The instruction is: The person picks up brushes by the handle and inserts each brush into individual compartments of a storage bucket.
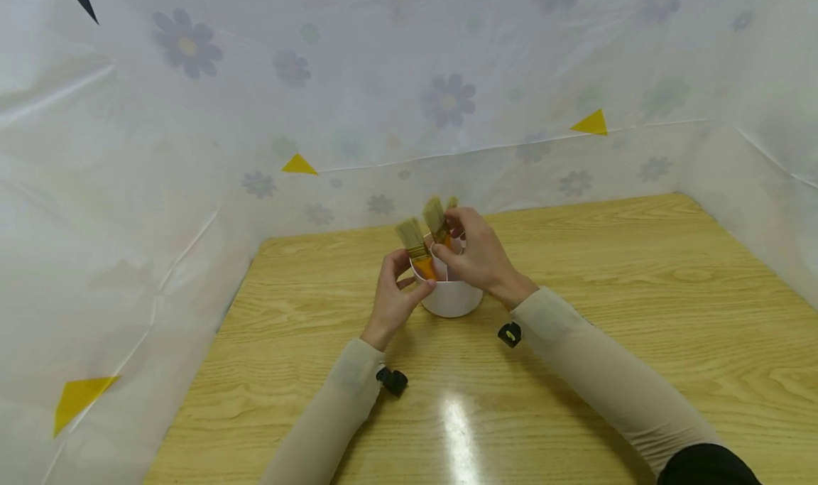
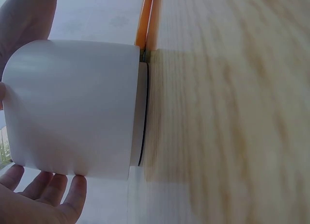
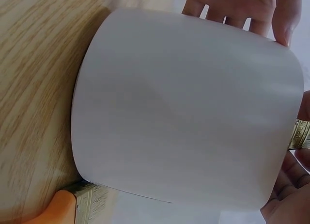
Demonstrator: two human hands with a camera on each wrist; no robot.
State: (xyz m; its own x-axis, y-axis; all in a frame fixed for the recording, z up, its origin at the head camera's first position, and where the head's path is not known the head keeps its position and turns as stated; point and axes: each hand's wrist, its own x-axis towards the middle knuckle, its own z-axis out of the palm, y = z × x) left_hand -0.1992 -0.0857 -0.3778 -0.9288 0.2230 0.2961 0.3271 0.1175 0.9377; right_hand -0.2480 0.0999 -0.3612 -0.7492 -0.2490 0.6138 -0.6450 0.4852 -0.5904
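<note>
A white round pen holder (image 1: 452, 300) with inner dividers stands on the table. My left hand (image 1: 391, 304) holds its side, fingertips along the wall (image 2: 72, 112) and thumb near the front rim. Beside that thumb a paintbrush (image 1: 411, 234) leans in the holder, bristles up, its orange handle inside. My right hand (image 1: 481, 254) pinches another paintbrush (image 1: 435, 215) over the holder; its metal ferrule (image 3: 299, 135) shows between the fingers in the right wrist view. Bristles of a further paintbrush (image 1: 452, 202) stick up behind the right fingers.
On the table beside the holder lies a paintbrush (image 3: 58, 208) with an orange handle, seen in the wrist views and hidden in the head view. The wooden table (image 1: 613, 286) meets flower-patterned plastic sheeting (image 1: 358, 101) behind and at both sides. Yellow triangles (image 1: 299, 165) mark the sheeting.
</note>
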